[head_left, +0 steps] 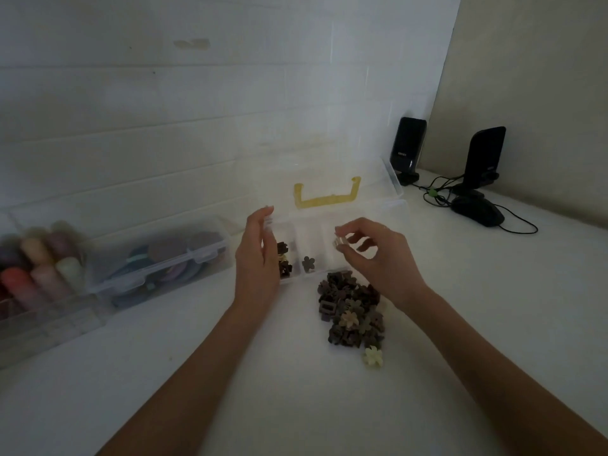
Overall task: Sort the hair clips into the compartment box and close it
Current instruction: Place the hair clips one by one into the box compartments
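Observation:
A clear compartment box (388,212) with a yellow handle (325,194) on its raised lid stands open on the white table. Its left compartment holds brown clips (283,258); the middle one holds one dark flower clip (308,263). My left hand (258,258) rests with straight fingers against the box's left end. My right hand (371,255) hovers over the right compartment and pinches a small pale clip (339,241) between thumb and fingertips. A pile of brown flower clips (353,312) lies in front of the box, with one cream clip (373,356) apart at its near edge.
Two clear closed boxes stand at the left: one with round pads (164,258), one with coloured rolls (36,274). Two black speakers (408,149) (485,159), a black mouse (478,210) and cables sit at the back right by the wall.

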